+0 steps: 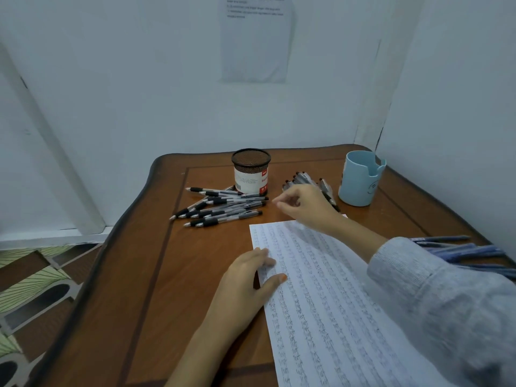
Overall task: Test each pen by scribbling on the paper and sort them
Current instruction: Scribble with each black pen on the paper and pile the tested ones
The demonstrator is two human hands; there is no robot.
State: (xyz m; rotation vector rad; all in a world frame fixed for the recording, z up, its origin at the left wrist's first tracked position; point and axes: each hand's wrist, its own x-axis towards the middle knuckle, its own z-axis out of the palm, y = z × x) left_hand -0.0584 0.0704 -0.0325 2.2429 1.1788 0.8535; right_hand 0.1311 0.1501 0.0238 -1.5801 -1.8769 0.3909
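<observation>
The left grip [251,277] is being pressed flat on the left edge of the paper [329,303], which is being cut off below. The right grip [304,205] is being held loosely curled, clamping nothing visible; its fingertips [276,203] are blurred. Black pens [223,209] are lying just left of it; another pile [303,177] is being partly hidden behind it. Blue pens [458,250] are being half covered by the sleeve [435,297].

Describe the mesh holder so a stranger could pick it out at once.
On the wooden table, look to the far side by the wall. The mesh holder stands upright there, just behind the spread of black-grip pens. Unlike the smooth light-blue cup to its right, it is dark wire mesh with a white and red label.
</observation>
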